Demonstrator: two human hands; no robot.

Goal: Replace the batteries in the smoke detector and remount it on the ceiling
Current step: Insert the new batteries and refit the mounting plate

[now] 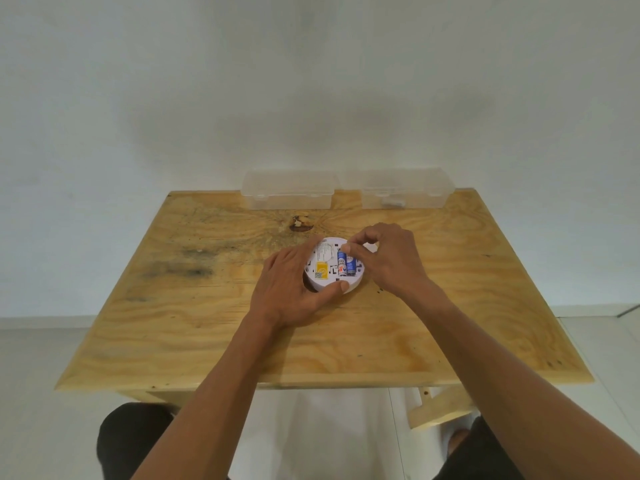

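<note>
Smoke detector, a round white plastic disc (332,268), lies back-up near the middle of the pale plywood table (242,341), between both hands. Left hand (291,289) cups its left and near rim, thumb pressed along the near edge. Right hand (388,258) is curled over the far right side, fingertips pinching the far end of the blue cylindrical batteries (347,265), whose long axis runs near to far. Nothing obstructs. Beyond, two clear plastic boxes (289,192) stand at the table's far edge.
</note>
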